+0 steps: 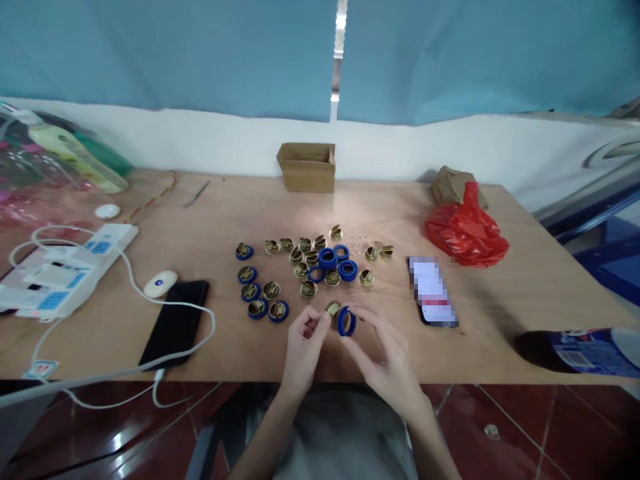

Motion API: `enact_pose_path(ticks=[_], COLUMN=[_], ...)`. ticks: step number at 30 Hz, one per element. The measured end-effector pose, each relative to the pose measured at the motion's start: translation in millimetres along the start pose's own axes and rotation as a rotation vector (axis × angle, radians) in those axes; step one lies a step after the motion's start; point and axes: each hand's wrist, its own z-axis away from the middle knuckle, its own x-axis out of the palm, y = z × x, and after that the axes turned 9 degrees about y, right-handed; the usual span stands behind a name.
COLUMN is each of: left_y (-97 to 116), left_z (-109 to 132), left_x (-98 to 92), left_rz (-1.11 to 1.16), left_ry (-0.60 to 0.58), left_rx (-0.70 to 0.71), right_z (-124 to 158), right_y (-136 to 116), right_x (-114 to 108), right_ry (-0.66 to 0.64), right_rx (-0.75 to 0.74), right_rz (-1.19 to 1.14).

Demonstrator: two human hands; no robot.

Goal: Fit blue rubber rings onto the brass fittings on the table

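Observation:
Over the table's near edge, my left hand (306, 343) pinches a round brass-coloured metal piece (333, 309). Close beside it, my right hand (384, 350) grips a blue ring (347, 322) between thumb and fingers, its opening turned toward the metal piece. Whether the two touch, I cannot tell. Beyond my hands lie several loose brass-coloured pieces (309, 288) with raised flaps, and a cluster of blue rings (328, 257). To the left, several brass-coloured pieces sit inside blue rings (258, 308). Thin wire-like bits (357, 245) lie behind the rings.
A cardboard box (309, 175) stands by the wall. On the right are a lit phone (433, 291), a red plastic bag (467, 233) and a bottle (580, 351) lying down. On the left, a dark phone (176, 323), white cables and a power strip (70, 270).

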Motion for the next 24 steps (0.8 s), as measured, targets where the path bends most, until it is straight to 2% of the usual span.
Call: enact_pose_path(ticks=[12,20,24], left_y=[17,22,23], left_z=[8,12,14], left_x=[-0.1,-3.6,-2.3], left_rz=[-0.219,-0.232,-0.219], left_ry=[-0.117,-0.185,-0.177], left_rx=[0.182,0.201,0.187], right_z=[8,10,10], right_y=[13,14,13], right_x=[15,16,16], right_ry=[0.050,0.077,0.073], right_rx=[-0.099,-0.128,-0.132], right_rz=[0.133,0.123,0.094])
